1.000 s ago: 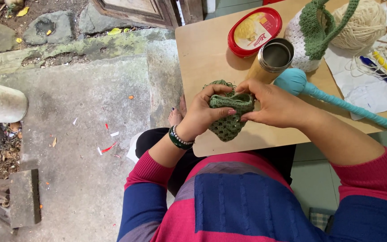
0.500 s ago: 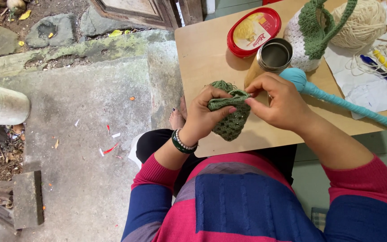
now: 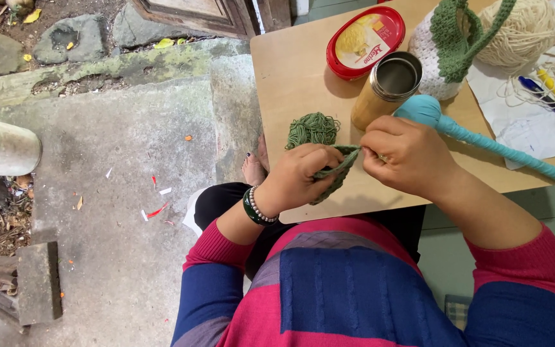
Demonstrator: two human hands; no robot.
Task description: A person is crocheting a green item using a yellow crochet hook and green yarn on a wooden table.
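My left hand [image 3: 300, 177] grips a small green crocheted piece [image 3: 334, 173] over the near edge of a wooden table [image 3: 290, 83]. My right hand [image 3: 406, 157] pinches the upper edge of the same piece from the right. A loose ball of green yarn [image 3: 313, 128] lies on the table just above my left hand. A dark bead bracelet sits on my left wrist.
Behind my hands stand a brass-coloured metal cup [image 3: 387, 90], a red oval lidded tub [image 3: 365, 40], a teal yarn-wrapped stick [image 3: 483, 142], a white and green crocheted bag [image 3: 448, 48], a cream yarn ball [image 3: 525, 29], and pens on paper [image 3: 550, 90]. Concrete floor lies to the left.
The green piece has been folded narrower between my hands, which uncovered the green yarn ball on the table. Both hands stay on the piece.
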